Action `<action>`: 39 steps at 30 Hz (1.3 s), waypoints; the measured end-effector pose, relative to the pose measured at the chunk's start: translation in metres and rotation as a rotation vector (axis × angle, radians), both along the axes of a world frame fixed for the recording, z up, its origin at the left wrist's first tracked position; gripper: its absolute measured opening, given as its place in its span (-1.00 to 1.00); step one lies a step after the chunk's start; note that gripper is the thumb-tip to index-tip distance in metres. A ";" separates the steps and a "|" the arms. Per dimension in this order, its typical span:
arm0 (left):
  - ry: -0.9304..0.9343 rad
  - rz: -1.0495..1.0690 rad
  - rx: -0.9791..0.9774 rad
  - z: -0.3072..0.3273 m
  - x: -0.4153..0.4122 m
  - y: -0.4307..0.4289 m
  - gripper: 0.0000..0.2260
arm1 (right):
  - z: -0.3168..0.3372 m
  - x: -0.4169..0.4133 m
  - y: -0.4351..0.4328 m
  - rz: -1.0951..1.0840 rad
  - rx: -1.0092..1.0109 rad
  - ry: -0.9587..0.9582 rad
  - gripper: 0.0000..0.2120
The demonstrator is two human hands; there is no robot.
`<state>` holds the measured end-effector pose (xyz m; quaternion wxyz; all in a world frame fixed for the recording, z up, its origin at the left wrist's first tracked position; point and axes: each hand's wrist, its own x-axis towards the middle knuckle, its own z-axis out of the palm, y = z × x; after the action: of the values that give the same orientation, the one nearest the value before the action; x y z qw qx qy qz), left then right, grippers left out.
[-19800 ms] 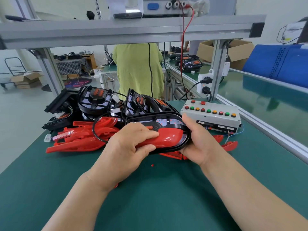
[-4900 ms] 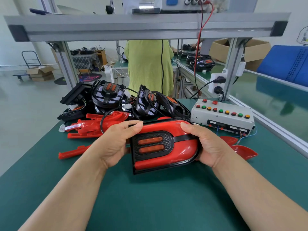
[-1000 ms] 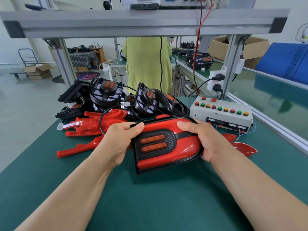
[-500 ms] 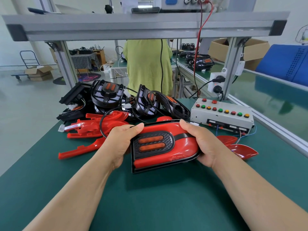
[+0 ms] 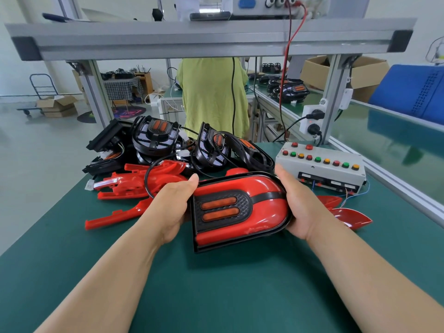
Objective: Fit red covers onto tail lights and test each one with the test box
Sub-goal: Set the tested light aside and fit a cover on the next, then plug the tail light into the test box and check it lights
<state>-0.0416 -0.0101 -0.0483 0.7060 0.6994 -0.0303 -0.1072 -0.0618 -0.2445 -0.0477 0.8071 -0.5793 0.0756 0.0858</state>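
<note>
Both my hands hold one tail light (image 5: 240, 210) just above the green table, its red cover fitted and facing me, with two orange reflector bars in a black panel. My left hand (image 5: 171, 205) grips its left end, thumb on the top edge. My right hand (image 5: 300, 205) wraps round its rounded right end. The grey test box (image 5: 319, 169) with a row of red, green and yellow buttons sits just behind my right hand. Loose red covers (image 5: 134, 183) lie behind my left hand. A pile of uncovered black tail lights (image 5: 156, 138) with cables stands further back.
Two more red covers (image 5: 348, 217) lie right of my right hand. An aluminium frame post (image 5: 334, 99) with a socket strip rises behind the test box. A person in a yellow-green top (image 5: 211, 97) stands beyond the table. The table's right edge has a metal rail (image 5: 403, 186).
The tail light has stayed in both hands through the last second, tilting slightly. About 20 s ago my left hand was pressing the red cover onto it.
</note>
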 end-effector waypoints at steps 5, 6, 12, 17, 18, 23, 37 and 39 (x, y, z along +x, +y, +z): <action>-0.038 -0.056 -0.009 0.006 -0.001 0.007 -0.57 | 0.007 -0.002 -0.006 0.144 -0.012 -0.044 -0.42; -0.042 -0.055 -0.005 0.007 -0.002 0.008 -0.58 | 0.009 -0.004 -0.008 0.161 -0.044 -0.052 -0.40; -0.058 -0.094 0.122 0.005 -0.004 0.010 -0.63 | 0.016 0.001 -0.019 -0.138 -0.081 -0.180 -0.51; -0.074 -0.154 0.203 0.002 -0.006 0.009 -0.68 | 0.020 0.005 -0.042 -0.432 -0.009 -0.273 -0.71; -0.075 -0.155 0.220 0.002 -0.006 0.009 -0.68 | 0.021 0.007 -0.046 -0.488 0.006 -0.280 -0.72; -0.171 -0.103 0.368 0.004 -0.007 0.007 -0.71 | 0.015 0.008 -0.053 -0.527 -0.301 -0.304 -0.89; -0.344 0.662 0.702 0.005 0.009 0.041 -0.83 | 0.000 0.007 -0.035 -0.043 -1.527 -0.117 -0.69; -0.253 0.680 0.829 0.001 0.016 0.051 -0.69 | -0.001 0.007 -0.035 -0.039 -1.542 -0.128 -0.71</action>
<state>-0.0257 0.0410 -0.0470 0.3569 0.8968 0.1575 0.2087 -0.0549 -0.2793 -0.0483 0.1798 -0.9799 0.0772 -0.0388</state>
